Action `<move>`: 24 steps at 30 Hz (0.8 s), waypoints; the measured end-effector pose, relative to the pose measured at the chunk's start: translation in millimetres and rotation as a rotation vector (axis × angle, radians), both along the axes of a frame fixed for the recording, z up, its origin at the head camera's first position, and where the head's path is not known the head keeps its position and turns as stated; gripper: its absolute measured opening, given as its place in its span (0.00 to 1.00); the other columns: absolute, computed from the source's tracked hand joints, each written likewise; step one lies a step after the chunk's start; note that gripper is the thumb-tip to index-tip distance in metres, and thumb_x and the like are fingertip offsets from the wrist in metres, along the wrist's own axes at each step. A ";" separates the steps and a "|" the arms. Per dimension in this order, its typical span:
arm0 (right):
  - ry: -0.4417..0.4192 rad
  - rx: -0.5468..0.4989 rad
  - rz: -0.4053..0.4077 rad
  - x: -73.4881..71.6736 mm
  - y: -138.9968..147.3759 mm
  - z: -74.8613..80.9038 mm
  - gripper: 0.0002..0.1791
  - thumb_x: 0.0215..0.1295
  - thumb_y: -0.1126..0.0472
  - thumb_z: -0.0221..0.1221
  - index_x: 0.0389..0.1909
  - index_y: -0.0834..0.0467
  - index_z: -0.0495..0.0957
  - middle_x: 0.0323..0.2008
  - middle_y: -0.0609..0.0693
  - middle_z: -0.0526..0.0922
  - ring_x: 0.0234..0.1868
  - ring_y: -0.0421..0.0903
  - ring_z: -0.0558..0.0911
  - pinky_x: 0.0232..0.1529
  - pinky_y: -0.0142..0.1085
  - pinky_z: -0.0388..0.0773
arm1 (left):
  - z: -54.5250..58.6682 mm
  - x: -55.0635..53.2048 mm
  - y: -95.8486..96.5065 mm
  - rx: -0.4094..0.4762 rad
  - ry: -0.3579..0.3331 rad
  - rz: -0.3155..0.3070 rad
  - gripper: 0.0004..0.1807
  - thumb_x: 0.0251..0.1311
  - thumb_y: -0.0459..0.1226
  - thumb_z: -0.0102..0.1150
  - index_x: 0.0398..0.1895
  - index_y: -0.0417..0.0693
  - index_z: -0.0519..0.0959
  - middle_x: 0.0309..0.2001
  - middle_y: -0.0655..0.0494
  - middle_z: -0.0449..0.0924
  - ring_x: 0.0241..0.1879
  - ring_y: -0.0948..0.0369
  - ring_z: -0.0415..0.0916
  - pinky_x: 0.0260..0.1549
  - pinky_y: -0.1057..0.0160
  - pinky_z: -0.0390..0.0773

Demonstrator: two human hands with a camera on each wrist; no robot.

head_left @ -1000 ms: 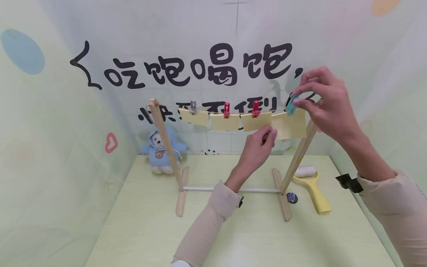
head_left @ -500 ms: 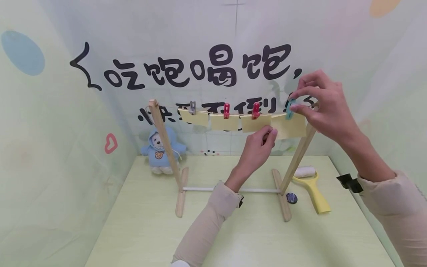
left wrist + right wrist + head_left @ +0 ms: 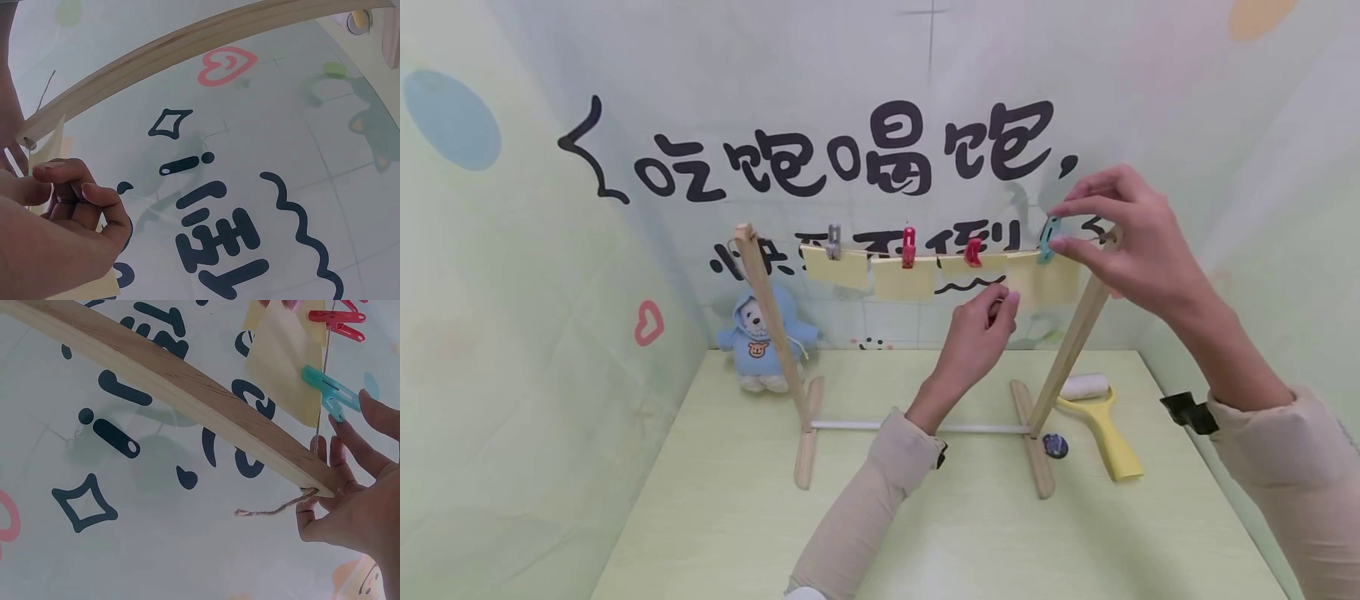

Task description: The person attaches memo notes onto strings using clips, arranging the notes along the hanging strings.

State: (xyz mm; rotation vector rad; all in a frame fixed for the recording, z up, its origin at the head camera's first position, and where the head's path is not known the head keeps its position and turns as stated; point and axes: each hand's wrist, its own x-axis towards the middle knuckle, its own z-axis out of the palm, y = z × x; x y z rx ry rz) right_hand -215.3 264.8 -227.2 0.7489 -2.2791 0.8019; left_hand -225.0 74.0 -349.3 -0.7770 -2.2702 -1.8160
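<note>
My left hand (image 3: 977,333) pinches the near lower corner of a pale yellow paper note (image 3: 1048,283) at the right end of a string. The note's edge shows behind the curled fingers (image 3: 94,197) in the left wrist view. My right hand (image 3: 1142,242) has thumb and forefinger at the two handle ends of a teal clothespin (image 3: 325,387), whose jaws are over the note's top edge and the string. Further left, two red clothespins (image 3: 909,247) and a grey clothespin (image 3: 833,242) hold other yellow notes (image 3: 835,268) on the string.
The string runs between the posts (image 3: 771,325) of a wooden stand, with a white crossbar (image 3: 985,428) low down. A plush toy (image 3: 762,342) in blue sits behind the left post. Beside the right foot lie a dark round object (image 3: 1056,446) and a yellow-handled lint roller (image 3: 1108,433).
The teal clothespin has moved slightly left and down, with my right hand following. The second red clothespin has tipped and its note has swung. My left hand has barely moved.
</note>
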 end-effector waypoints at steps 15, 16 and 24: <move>-0.019 0.012 -0.026 7.9 3.1 -3.2 0.30 0.58 0.76 0.76 0.63 0.65 0.85 0.61 0.61 0.81 0.56 0.20 0.71 0.57 0.23 0.64 | -3.0 1.9 0.7 0.031 -0.022 -0.027 0.13 0.88 0.38 0.49 0.54 0.37 0.80 0.24 0.57 0.73 0.23 0.69 0.64 0.28 0.71 0.64; -0.022 0.005 -0.025 10.2 4.2 -3.9 0.29 0.59 0.75 0.77 0.63 0.64 0.86 0.61 0.60 0.81 0.57 0.21 0.71 0.57 0.23 0.64 | -3.5 1.9 0.4 0.029 -0.026 -0.026 0.13 0.88 0.38 0.49 0.56 0.36 0.80 0.24 0.57 0.74 0.24 0.70 0.65 0.29 0.72 0.65; 0.096 -0.111 -0.088 33.2 13.2 -11.1 0.22 0.65 0.73 0.75 0.60 0.67 0.86 0.59 0.26 0.75 0.64 0.26 0.73 0.56 0.21 0.68 | -6.1 1.9 -1.7 0.021 -0.057 -0.013 0.17 0.87 0.37 0.50 0.66 0.36 0.78 0.25 0.56 0.77 0.25 0.69 0.68 0.31 0.72 0.68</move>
